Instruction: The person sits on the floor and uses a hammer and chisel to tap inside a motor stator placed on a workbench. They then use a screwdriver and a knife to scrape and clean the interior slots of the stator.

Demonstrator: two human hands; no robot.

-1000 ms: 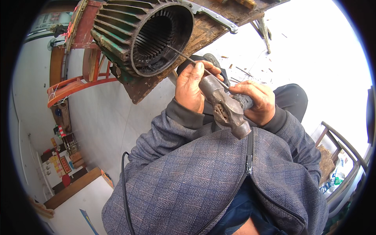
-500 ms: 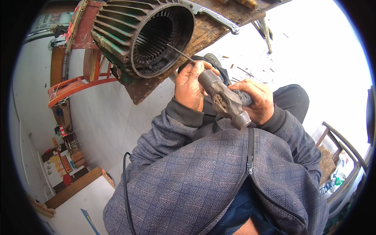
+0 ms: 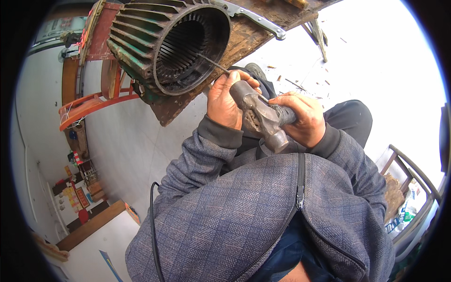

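Observation:
A finned green motor housing (image 3: 136, 49) lies on its side, its round open end toward me. Slots line the bore inside. My left hand (image 3: 221, 104) is closed around a thin metal rod (image 3: 214, 64), whose far tip reaches into the bore by the slots. In my right hand (image 3: 306, 120) is a hammer (image 3: 257, 113), gripped by its dark wrapped handle close to the head. The hammer head hangs just right of my left hand and hides some of its fingers. Whether the head touches the rod's near end cannot be seen.
The housing rests on a worn wooden bench (image 3: 249, 40), with a grey-handled tool (image 3: 260, 22) beside it. An orange chair (image 3: 96, 104) stands to the left. Scraps lie on the floor beyond my knees. A metal-framed chair (image 3: 408, 164) is at the right.
The hammer head has shifted left, toward my left hand, and my right hand moved slightly with it. My left hand still holds the rod in nearly the same place.

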